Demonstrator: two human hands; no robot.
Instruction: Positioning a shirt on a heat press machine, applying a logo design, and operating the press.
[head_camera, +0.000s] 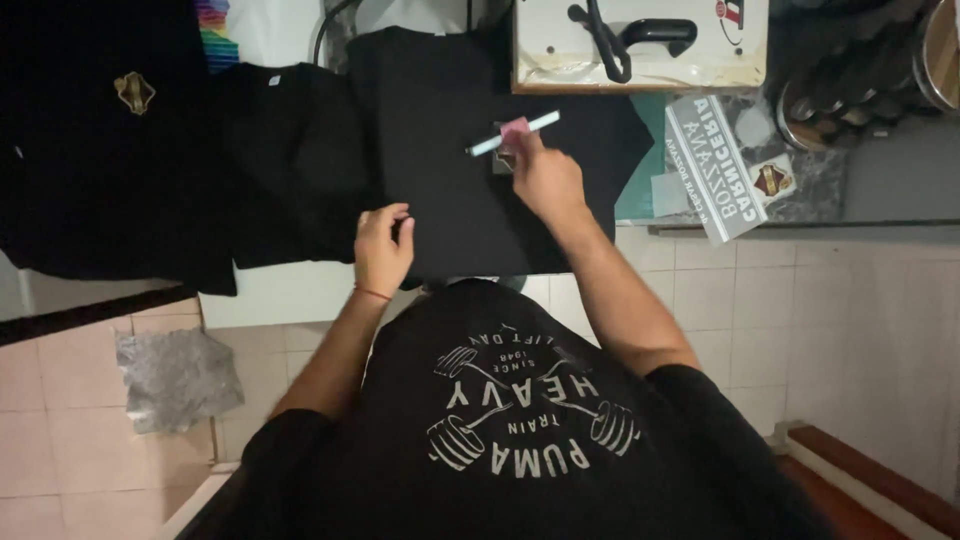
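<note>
Three black shirts lie on the worktop (290, 290): one at upper left, one folded beside it, and one black shirt (450, 170) spread at centre. The right hand (545, 180) pinches one white strip (513, 133), long axis slanting up toward the right. The left hand (383, 245) rests loosely curled on the cloth, grip holding nothing.

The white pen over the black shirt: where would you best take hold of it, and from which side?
Probably the free far end of the pen, up and right of the right hand, which already pinches its middle with a small pink piece. Come from above, fingers across the shaft: it is thin, straight, and angled over the shirt.
</note>
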